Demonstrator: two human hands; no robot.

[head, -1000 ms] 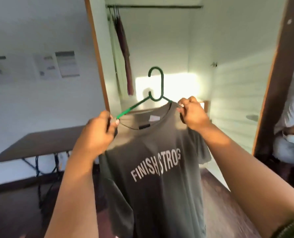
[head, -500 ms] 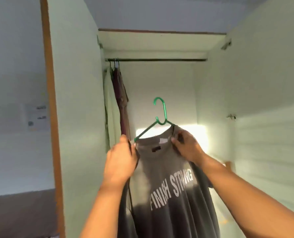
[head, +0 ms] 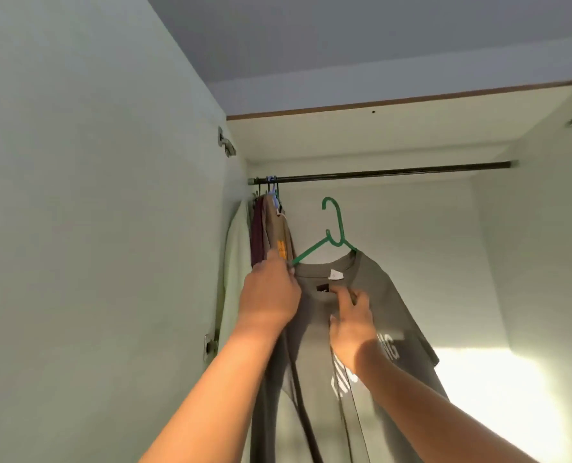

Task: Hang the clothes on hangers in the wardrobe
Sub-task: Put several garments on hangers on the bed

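Head view showed the left hand (head: pixel 270 294) gripping the green hanger (head: pixel 332 236) arm, the right hand (head: pixel 353 324) pinching the grey T-shirt (head: pixel 371 329) chest, below the rail (head: pixel 395 173). Next, judging by this: lift the hook over it.

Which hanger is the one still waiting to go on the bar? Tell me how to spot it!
Find the dark metal rail running across the top of the wardrobe. Below its middle, not hooked on, is the green plastic hanger carrying a grey T-shirt that the left hand and right hand hold up. The other hangers already hang bunched at the rail's left end.
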